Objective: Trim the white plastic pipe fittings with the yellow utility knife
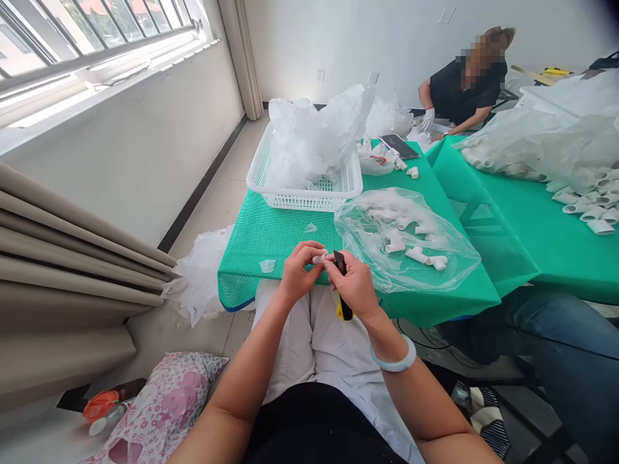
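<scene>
Just over the table's front edge, my left hand (pixel 300 274) is closed on a small white plastic pipe fitting (pixel 320 259). My right hand (pixel 355 283) wraps round a black and yellow utility knife (pixel 344 306), and its fingertips also meet the fitting. The knife's top end points up beside the fitting; whether its blade touches it I cannot tell. To the right of my hands lies a clear plastic bag (pixel 411 238) with several white pipe fittings (pixel 418 255) in and on it.
A white plastic basket (pixel 309 200) full of clear bags stands on the green-covered table (pixel 256 232). A tablet (pixel 399 146) and more fittings lie behind. On the right table is a large heap of fittings (pixel 597 200). A co-worker (pixel 464 90) sits at the back; another person's leg (pixel 527 348) is at right.
</scene>
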The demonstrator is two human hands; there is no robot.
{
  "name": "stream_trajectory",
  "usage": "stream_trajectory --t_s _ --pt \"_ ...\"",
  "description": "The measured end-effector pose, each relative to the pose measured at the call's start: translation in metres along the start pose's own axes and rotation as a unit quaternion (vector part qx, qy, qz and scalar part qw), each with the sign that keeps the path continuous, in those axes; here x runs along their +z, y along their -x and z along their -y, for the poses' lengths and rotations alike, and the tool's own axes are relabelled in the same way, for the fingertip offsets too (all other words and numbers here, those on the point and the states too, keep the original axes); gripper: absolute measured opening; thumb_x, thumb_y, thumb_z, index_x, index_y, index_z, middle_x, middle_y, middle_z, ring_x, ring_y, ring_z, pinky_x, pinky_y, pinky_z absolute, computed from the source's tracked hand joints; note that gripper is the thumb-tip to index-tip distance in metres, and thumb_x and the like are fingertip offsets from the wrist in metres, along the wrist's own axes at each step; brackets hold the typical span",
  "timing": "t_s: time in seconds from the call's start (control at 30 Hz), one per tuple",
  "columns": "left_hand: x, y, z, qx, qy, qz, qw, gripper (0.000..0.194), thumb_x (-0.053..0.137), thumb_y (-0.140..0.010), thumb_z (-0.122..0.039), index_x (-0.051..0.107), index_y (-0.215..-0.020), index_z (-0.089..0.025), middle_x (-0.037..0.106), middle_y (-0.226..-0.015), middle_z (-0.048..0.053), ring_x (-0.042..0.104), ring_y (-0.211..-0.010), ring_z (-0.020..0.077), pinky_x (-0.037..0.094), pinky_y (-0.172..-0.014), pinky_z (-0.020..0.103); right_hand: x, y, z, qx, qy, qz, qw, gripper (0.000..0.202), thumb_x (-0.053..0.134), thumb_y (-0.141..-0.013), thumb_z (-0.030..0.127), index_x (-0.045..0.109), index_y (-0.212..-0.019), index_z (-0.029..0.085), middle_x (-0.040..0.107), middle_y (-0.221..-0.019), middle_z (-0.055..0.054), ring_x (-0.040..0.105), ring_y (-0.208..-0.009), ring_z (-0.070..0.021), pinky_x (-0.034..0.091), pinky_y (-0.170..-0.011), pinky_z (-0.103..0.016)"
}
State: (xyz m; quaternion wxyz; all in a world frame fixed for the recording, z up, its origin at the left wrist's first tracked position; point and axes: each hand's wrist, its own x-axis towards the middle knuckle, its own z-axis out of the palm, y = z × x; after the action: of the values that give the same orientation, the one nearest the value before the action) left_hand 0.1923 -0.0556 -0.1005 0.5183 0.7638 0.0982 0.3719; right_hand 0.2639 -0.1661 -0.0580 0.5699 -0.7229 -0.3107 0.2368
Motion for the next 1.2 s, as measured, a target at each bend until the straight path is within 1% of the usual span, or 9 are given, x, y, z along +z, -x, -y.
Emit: stream_trajectory --t_s 0.2,0.4,0.53,0.63,0.8,0.93,1.03,1.13,1.2 --pt "-0.007 -0.003 -0.006 -0.053 0.124 0.026 0.991 0.016 0.066 -0.077 -0.028 0.059 -0.085 -0.016 0.062 -0.102 0.010 0.063 -0.092 0.0175 0.053 -0.076 0.030 -0.014 -0.010 0.001 0.027 -0.149 -0.044 0.988 0.030 0.054 -0.080 0.049 0.045 -0.072 0.022 0.048 -0.046 0.008 0.046 -0.035 -0.0085 0.042 -0.040 -0.023" --pt "-0.013 -0.006 -0.010 -0.098 0.204 0.023 0.974 0.015 0.070 -0.074 -0.023 0.063 -0.086 -0.016 0.067 -0.101 0.009 0.063 -0.100 0.0200 0.051 -0.081 0.030 -0.033 -0.020 0.005 0.044 -0.072 0.003 0.996 0.030 0.056 -0.080 0.044 0.047 -0.100 0.023 0.050 -0.051 0.011 0.048 -0.037 -0.0085 0.043 -0.040 -0.022" --pt "-0.013 -0.006 -0.011 -0.130 0.262 0.021 0.956 0.021 0.072 -0.072 -0.025 0.061 -0.089 -0.016 0.068 -0.097 0.006 0.067 -0.092 0.0209 0.053 -0.081 0.033 -0.034 -0.030 0.007 0.037 -0.045 0.018 0.998 0.034 0.054 -0.080 0.044 0.047 -0.104 0.022 0.050 -0.052 0.010 0.048 -0.037 -0.0085 0.043 -0.040 -0.022" --pt "-0.014 -0.006 -0.012 -0.160 0.292 0.017 0.943 0.033 0.069 -0.075 -0.030 0.057 -0.103 -0.018 0.067 -0.085 0.003 0.070 -0.082 0.0204 0.055 -0.078 0.035 -0.034 -0.045 0.006 0.035 -0.011 0.019 0.999 0.036 0.052 -0.080 0.043 0.047 -0.108 0.022 0.051 -0.053 0.010 0.049 -0.038 -0.0093 0.044 -0.042 -0.024" --pt "-0.015 -0.006 -0.012 -0.177 0.302 0.024 0.936 0.037 0.067 -0.077 -0.035 0.056 -0.106 -0.017 0.067 -0.084 0.003 0.070 -0.075 0.0197 0.056 -0.072 0.034 -0.031 -0.070 -0.003 0.050 0.116 -0.005 0.992 0.038 0.051 -0.080 0.036 0.049 -0.114 0.019 0.058 -0.060 0.004 0.057 -0.046 -0.0145 0.050 -0.052 -0.030" --pt "-0.016 -0.006 -0.011 -0.187 0.311 0.023 0.931 0.037 0.068 -0.076 -0.035 0.056 -0.105 -0.016 0.067 -0.084 0.003 0.070 -0.074 0.0199 0.057 -0.071 0.034 -0.027 -0.083 -0.018 -0.026 0.271 -0.073 0.959 0.038 0.050 -0.078 0.028 0.055 -0.113 0.013 0.068 -0.091 -0.013 0.065 -0.081 -0.0272 0.050 -0.078 -0.045" --pt "-0.016 -0.006 -0.011 -0.186 0.322 0.023 0.928 0.036 0.066 -0.077 -0.035 0.056 -0.106 -0.016 0.067 -0.083 0.003 0.070 -0.072 0.0192 0.056 -0.069 0.033 -0.027 -0.084 -0.026 -0.096 0.320 -0.100 0.937 0.039 0.043 -0.081 0.024 0.056 -0.115 0.011 0.062 -0.113 -0.020 0.057 -0.108 -0.0318 0.045 -0.089 -0.049" --pt "-0.016 -0.006 -0.011 -0.184 0.338 0.022 0.923 0.036 0.063 -0.079 -0.037 0.055 -0.108 -0.016 0.068 -0.085 0.004 0.069 -0.068 0.0172 0.055 -0.067 0.032 -0.029 -0.074 -0.021 -0.158 0.308 -0.119 0.931 0.037 0.035 -0.087 0.026 0.059 -0.112 0.014 0.061 -0.117 -0.017 0.055 -0.112 -0.0281 0.044 -0.092 -0.047" --pt "-0.018 -0.007 -0.011 -0.188 0.354 0.024 0.916 0.037 0.062 -0.080 -0.039 0.054 -0.109 -0.016 0.068 -0.086 0.005 0.067 -0.065 0.0159 0.054 -0.065 0.032 -0.029 -0.062 -0.012 -0.176 0.273 -0.115 0.939 0.035 0.034 -0.090 0.033 0.063 -0.104 0.018 0.068 -0.103 -0.012 0.061 -0.100 -0.0246 0.048 -0.086 -0.042"
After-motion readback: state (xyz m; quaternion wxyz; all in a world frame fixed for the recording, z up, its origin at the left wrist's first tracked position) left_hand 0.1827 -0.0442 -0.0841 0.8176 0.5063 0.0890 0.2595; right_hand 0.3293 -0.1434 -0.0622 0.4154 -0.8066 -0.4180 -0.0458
